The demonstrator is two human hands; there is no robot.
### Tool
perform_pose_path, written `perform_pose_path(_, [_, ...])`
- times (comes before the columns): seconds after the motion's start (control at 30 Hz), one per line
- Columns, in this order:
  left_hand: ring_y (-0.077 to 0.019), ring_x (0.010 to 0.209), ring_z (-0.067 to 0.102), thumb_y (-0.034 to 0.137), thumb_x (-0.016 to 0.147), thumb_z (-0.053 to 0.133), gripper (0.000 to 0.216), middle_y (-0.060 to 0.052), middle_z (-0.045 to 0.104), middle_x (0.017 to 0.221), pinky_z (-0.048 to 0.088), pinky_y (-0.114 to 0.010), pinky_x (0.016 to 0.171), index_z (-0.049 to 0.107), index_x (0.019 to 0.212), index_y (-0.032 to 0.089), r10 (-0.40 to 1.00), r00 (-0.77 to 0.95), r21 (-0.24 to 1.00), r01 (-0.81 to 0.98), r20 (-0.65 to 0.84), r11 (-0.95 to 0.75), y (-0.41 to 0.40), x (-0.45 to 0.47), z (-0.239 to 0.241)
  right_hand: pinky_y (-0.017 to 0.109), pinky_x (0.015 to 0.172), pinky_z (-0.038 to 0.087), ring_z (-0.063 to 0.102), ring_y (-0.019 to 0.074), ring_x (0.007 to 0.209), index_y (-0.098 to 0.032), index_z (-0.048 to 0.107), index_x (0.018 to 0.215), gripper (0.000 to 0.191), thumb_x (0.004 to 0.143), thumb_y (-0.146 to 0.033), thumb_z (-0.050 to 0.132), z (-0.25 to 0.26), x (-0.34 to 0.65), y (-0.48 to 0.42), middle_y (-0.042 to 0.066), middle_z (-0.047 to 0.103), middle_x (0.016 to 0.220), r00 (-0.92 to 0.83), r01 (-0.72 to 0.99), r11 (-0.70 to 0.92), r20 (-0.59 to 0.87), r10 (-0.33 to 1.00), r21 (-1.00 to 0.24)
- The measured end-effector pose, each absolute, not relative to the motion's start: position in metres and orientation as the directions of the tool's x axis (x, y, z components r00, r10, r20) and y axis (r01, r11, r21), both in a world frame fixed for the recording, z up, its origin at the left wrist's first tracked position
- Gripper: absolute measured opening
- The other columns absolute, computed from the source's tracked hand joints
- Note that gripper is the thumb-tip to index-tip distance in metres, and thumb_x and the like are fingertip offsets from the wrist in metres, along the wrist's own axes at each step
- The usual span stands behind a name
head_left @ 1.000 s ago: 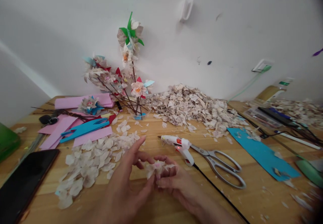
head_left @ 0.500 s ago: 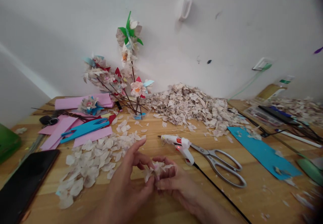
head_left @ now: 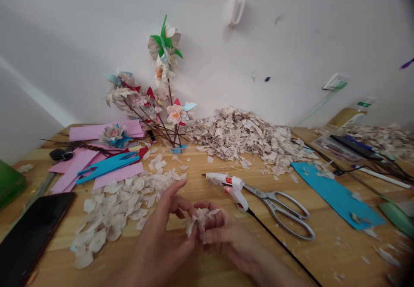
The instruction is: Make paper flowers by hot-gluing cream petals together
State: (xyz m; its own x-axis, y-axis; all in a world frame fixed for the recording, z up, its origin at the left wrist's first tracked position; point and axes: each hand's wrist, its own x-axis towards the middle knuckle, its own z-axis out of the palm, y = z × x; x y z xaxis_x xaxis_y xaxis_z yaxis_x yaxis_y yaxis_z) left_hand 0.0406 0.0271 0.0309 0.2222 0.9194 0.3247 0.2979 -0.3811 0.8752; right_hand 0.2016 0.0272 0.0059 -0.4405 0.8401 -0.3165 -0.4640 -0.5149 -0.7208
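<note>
Both my hands meet low in the middle of the wooden table (head_left: pixel 323 252) around a small pale paper flower (head_left: pixel 198 220) with a pink centre. My left hand (head_left: pixel 164 235) pinches the flower from the left, its forefinger stretched out above. My right hand (head_left: pixel 223 233) curls its fingers round the flower from the right. Just behind lie a white glue gun (head_left: pixel 228 184) with a black cord and steel scissors (head_left: pixel 280 209). A spread of white cut petals (head_left: pixel 119 205) lies left of my hands.
A bunch of finished paper flowers on stems (head_left: pixel 161 93) stands at the wall. A heap of paper scraps (head_left: pixel 246 138) sits right of it. Pink and blue paper strips (head_left: pixel 103 166), a black phone (head_left: pixel 29 235) and a blue sheet (head_left: pixel 336 196) lie around.
My fingers have shifted slightly on the flower, which sits a little lower and turned. Nothing else has moved.
</note>
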Motion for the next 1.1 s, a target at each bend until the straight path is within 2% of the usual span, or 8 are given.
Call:
perform_pose_path(0.27, [-0.0158, 0.078, 0.054, 0.006, 0.07, 0.051, 0.074, 0.002, 0.058, 0.088, 0.044, -0.034, 0.074, 0.021, 0.132, 0.033, 0.906, 0.283, 0.884, 0.26, 0.314, -0.388, 0.0261, 0.0369, 0.0308, 0.016, 0.046, 0.045, 0.061, 0.0094, 0.051, -0.015, 0.059, 0.094, 0.049, 0.051, -0.009, 0.081, 0.0014, 0.2038, 0.028, 0.0, 0.071, 0.066, -0.48, -0.497, -0.529, -0.289, 0.828, -0.688])
perform_pose_path(0.6, [-0.0148, 0.071, 0.055, 0.011, 0.073, 0.051, 0.066, 0.004, 0.057, 0.08, 0.046, -0.033, 0.069, 0.023, 0.128, 0.034, 0.922, 0.255, 0.898, 0.26, 0.292, -0.356, 0.0272, 0.041, 0.0308, 0.017, 0.046, 0.047, 0.061, 0.0089, 0.049, -0.015, 0.058, 0.096, 0.051, 0.051, -0.007, 0.081, 0.0015, 0.2032, 0.0289, 0.0, 0.071, 0.066, -0.489, -0.491, -0.535, -0.291, 0.822, -0.688])
perform_pose_path(0.83, [-0.0155, 0.073, 0.053, 0.018, 0.074, 0.055, 0.063, 0.002, 0.055, 0.087, 0.046, -0.034, 0.069, 0.026, 0.128, 0.035, 0.93, 0.223, 0.909, 0.236, 0.293, -0.343, 0.0251, 0.0406, 0.0277, 0.016, 0.045, 0.047, 0.061, 0.0091, 0.05, -0.015, 0.058, 0.093, 0.049, 0.05, -0.006, 0.08, 0.0024, 0.2026, 0.028, 0.0, 0.071, 0.067, -0.488, -0.505, -0.541, -0.294, 0.822, -0.672])
perform_pose_path(1.1, [-0.0147, 0.072, 0.054, 0.008, 0.071, 0.053, 0.068, 0.003, 0.053, 0.08, 0.048, -0.033, 0.067, 0.026, 0.128, 0.035, 0.915, 0.257, 0.89, 0.257, 0.312, -0.376, 0.0276, 0.0404, 0.0298, 0.017, 0.045, 0.047, 0.06, 0.0094, 0.048, -0.015, 0.058, 0.096, 0.053, 0.05, -0.006, 0.08, 0.0006, 0.203, 0.0282, 0.0, 0.071, 0.066, -0.486, -0.479, -0.535, -0.297, 0.822, -0.696])
